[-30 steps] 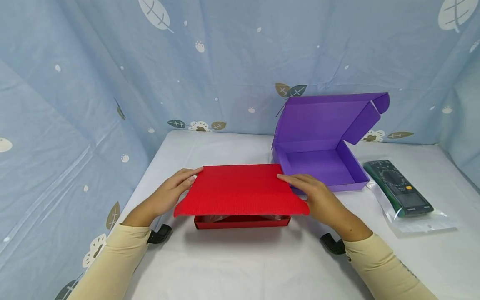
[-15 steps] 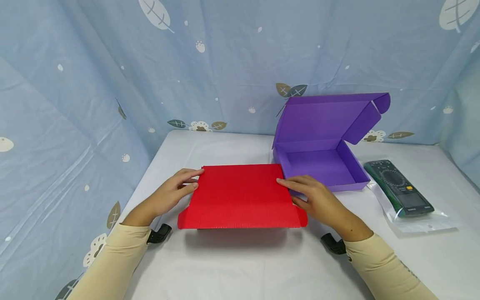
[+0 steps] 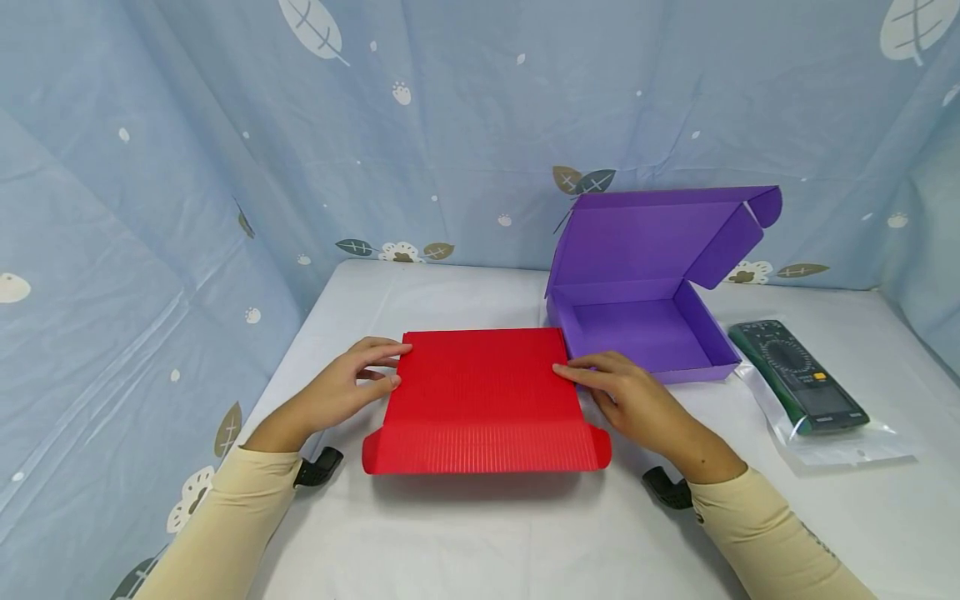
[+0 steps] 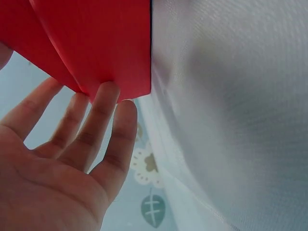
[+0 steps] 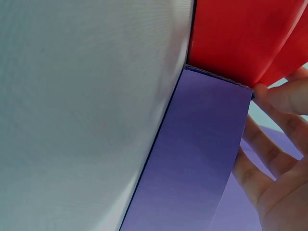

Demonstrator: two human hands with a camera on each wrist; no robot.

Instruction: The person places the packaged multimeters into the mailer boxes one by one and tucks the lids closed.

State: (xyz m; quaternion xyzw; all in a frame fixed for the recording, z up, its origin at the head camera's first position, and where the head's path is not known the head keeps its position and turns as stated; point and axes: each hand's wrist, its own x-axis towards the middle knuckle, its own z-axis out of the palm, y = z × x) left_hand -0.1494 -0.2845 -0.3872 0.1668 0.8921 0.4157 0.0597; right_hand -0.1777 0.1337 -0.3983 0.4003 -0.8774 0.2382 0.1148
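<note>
A red cardboard box (image 3: 483, 379) lies in the middle of the table, its lid lowered over the base. Toward me the lid's front flap (image 3: 487, 450) sticks out with a small ear at each end, casting a shadow on the cloth. My left hand (image 3: 341, 387) is at the box's left side, fingertips touching its edge near the far corner; the left wrist view shows those fingers spread against the red side wall (image 4: 120, 48). On the other side, my right hand (image 3: 630, 400) rests its fingertips on the lid's right edge. What the box contains is hidden.
An open purple box (image 3: 637, 333) stands behind on the right, lid raised, its wall (image 5: 202, 139) meeting the red box's corner in the right wrist view. Further right lies a multimeter (image 3: 795, 375) on a clear plastic bag (image 3: 847, 450). A blue patterned curtain (image 3: 450, 108) hangs behind the table.
The red lid has come down over the base, hiding the inside and front wall, and its flap has dropped toward me. Both hands have shifted only slightly at the sides.
</note>
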